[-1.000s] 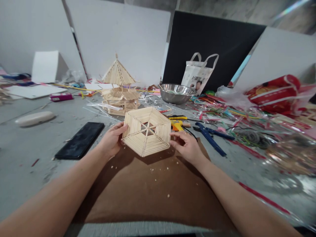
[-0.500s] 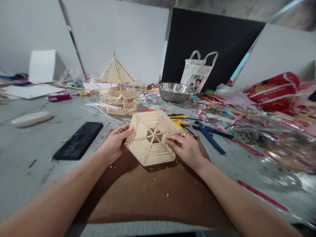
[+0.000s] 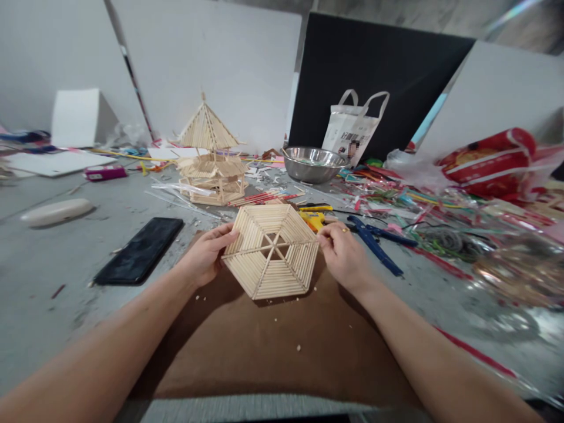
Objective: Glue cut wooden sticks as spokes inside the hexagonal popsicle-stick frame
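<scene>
A hexagonal roof panel [image 3: 273, 249] made of pale wooden sticks, with a small open hub in the middle, is held just above a brown board [image 3: 264, 341]. My left hand [image 3: 207, 255] grips its left edge, thumb on top. My right hand [image 3: 343, 255] pinches its right edge, a ring showing on one finger. Behind it stands a stick-built pagoda model [image 3: 211, 158] with a pointed roof.
A black phone [image 3: 141, 249] lies to the left. A yellow glue gun [image 3: 315, 218], blue pliers [image 3: 374, 244], a steel bowl [image 3: 314, 164], a white bag [image 3: 355, 129] and heaps of coloured sticks and plastic wrap [image 3: 440, 223] crowd the right side. A white oval case [image 3: 57, 211] lies at the far left.
The hexagonal panel has turned and dropped flatter, closer to the brown board. My right hand slid from its top face out to its right edge.
</scene>
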Tool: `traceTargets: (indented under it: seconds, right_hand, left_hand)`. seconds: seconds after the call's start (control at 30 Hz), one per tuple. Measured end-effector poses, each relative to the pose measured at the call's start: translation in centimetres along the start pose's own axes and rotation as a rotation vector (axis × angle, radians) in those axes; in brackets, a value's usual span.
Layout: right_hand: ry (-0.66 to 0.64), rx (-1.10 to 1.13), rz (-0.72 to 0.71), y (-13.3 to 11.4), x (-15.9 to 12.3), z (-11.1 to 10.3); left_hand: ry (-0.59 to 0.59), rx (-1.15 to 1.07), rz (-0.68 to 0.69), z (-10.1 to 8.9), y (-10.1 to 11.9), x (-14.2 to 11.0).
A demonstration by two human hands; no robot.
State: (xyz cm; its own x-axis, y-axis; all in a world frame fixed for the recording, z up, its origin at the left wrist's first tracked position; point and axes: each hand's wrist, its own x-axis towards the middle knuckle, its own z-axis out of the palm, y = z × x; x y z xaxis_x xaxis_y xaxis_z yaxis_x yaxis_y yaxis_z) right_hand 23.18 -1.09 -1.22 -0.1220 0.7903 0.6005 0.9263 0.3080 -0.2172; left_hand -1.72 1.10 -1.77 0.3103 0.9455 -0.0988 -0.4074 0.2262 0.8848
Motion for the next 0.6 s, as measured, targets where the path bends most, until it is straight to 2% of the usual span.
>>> traceTargets:
  seconds: [0.1,0.3,0.6]
  right_hand:
    - [0.002,0.042,0.007,0.77,0.24,-0.09]
    - [-0.185,0.005,-0.060,0.11,-0.11,-0.01]
    - [-0.231,-0.031,-0.053,-0.08,-0.20,-0.02]
  left_hand:
    - [0.010,-0.011,0.006,0.02,0.04,0.02]
    - [0.005,0.000,0.003,0.05,0.12,0.02]
    - [-0.025,-0.002,-0.018,-0.11,0.19,0.04]
